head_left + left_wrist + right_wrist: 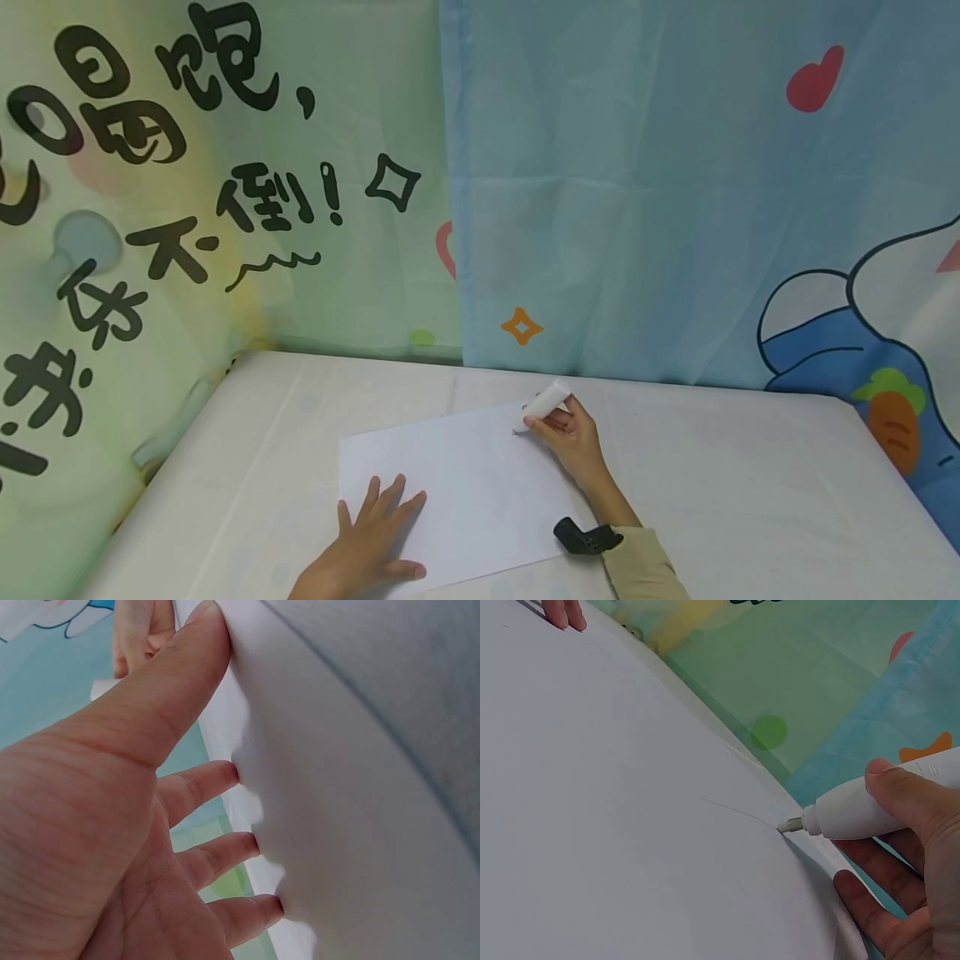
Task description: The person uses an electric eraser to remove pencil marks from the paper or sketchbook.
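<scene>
Right fingers pinch white tool; spread left fingers press paper; printed curtains behind.

A white paper sheet lies flat and slightly askew on the surface, its far right corner near the surface's far edge. A thick, white pen-shaped tool tilts by that corner, its narrow tip touching the paper (a faint line ends there).
</scene>
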`<state>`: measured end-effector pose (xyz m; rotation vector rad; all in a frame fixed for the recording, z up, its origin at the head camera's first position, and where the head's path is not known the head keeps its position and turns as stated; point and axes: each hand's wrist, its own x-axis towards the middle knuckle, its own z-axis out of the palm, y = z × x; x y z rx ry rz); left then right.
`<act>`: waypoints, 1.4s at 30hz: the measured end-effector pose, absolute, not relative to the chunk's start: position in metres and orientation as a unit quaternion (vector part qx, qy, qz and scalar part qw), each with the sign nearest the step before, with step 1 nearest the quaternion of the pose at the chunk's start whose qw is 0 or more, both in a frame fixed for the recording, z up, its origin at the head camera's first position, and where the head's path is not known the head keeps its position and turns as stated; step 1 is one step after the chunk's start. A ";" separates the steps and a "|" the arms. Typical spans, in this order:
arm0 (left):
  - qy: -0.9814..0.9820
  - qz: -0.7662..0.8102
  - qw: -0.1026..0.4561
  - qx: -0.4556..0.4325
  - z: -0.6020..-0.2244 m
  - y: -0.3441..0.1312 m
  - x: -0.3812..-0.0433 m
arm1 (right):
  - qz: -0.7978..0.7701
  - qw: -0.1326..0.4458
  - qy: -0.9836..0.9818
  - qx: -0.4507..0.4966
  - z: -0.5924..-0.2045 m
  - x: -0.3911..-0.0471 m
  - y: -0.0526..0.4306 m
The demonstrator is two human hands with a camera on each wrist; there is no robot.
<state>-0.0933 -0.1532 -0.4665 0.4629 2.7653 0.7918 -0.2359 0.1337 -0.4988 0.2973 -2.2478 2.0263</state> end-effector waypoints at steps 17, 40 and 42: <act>0.946 0.261 0.120 0.152 -0.467 -0.152 -0.095 | 0.659 0.050 -0.744 0.097 -0.498 -0.236 0.133; 0.946 0.258 0.114 0.163 -0.468 -0.154 -0.094 | 0.654 0.048 -0.749 0.092 -0.500 -0.236 0.133; 0.945 0.259 0.113 0.165 -0.468 -0.154 -0.094 | 0.654 0.050 -0.749 0.094 -0.501 -0.237 0.133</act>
